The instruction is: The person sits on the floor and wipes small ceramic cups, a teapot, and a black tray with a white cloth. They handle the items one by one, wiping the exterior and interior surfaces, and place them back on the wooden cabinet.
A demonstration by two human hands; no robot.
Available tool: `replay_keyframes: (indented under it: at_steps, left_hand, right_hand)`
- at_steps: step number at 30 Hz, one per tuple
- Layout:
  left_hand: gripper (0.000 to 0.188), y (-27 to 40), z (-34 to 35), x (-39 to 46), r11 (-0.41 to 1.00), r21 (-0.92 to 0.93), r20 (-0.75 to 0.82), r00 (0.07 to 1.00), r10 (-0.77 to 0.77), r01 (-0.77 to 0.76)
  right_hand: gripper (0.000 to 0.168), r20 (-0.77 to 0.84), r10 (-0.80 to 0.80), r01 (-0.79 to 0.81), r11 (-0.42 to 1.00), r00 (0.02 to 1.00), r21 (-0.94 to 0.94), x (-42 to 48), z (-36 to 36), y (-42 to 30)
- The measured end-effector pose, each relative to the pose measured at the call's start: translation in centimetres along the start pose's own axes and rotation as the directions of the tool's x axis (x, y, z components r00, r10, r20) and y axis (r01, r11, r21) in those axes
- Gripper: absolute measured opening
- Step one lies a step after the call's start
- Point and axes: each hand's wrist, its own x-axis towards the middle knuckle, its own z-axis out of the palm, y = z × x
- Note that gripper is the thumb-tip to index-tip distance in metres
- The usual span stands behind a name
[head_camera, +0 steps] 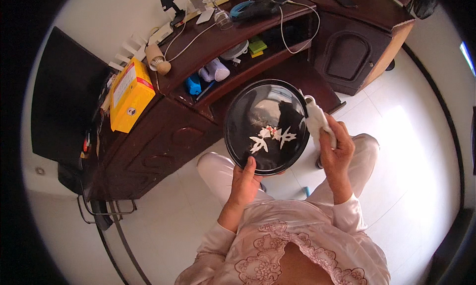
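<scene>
A round, glossy black tray (241,117) with a raised rim is held up in front of me, above my knees. Two white winged figures with red spots (273,136) lie near its middle; whether they are painted or loose I cannot tell. My left hand (245,184) grips the tray's near rim, thumb on top and fingers underneath. In my right hand (337,151) is a bunched white cloth (316,117), its upper end against the tray's right rim. Light from the room reflects off the tray's surface.
Ahead stands a dark wooden desk (178,136) carrying a yellow box (132,95), a wooden container (155,56), a wine glass (223,19) and white cables (282,28). Its open shelf holds a lilac item (215,70). A large black screen (68,95) is at left, a wooden cabinet (346,50) at right.
</scene>
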Motion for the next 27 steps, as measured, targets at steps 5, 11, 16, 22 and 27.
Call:
replay_keyframes:
  at_steps: [5, 11, 16, 22, 27]
  left_hand:
    - [0.054, -1.3, 0.1, -0.7, 0.998, 0.069, 0.038, 0.999, 0.011, -0.013]
    - [0.058, -4.3, -3.0, -1.5, 0.95, 0.308, -0.04, 0.998, -0.038, 0.049]
    - [0.059, -4.9, -4.3, -1.4, 0.921, 0.378, -0.022, 0.996, -0.088, 0.09]
    - [0.055, -4.7, -4.8, -1.0, 0.947, 0.305, 0.032, 0.993, -0.112, 0.098]
    - [0.056, -3.3, -2.8, -0.3, 0.988, 0.148, 0.034, 0.998, -0.06, 0.054]
  right_hand:
    - [0.025, -0.034, -0.138, 0.131, 0.977, 0.99, -0.17, 1.6, 3.2, 0.5]
    - [0.028, 0.041, -0.097, 0.1, 0.992, 0.994, -0.078, 2.8, 5.7, -0.4]
    - [0.035, 0.16, -0.15, 0.14, 0.987, 0.976, 0.074, 2.8, 6.1, -2.9]
    - [0.042, 0.397, -0.323, 0.256, 0.943, 0.859, 0.213, 1.0, 5.8, -4.2]
    - [0.04, 0.488, -0.409, 0.285, 0.907, 0.771, 0.31, -0.7, 5.0, -4.7]
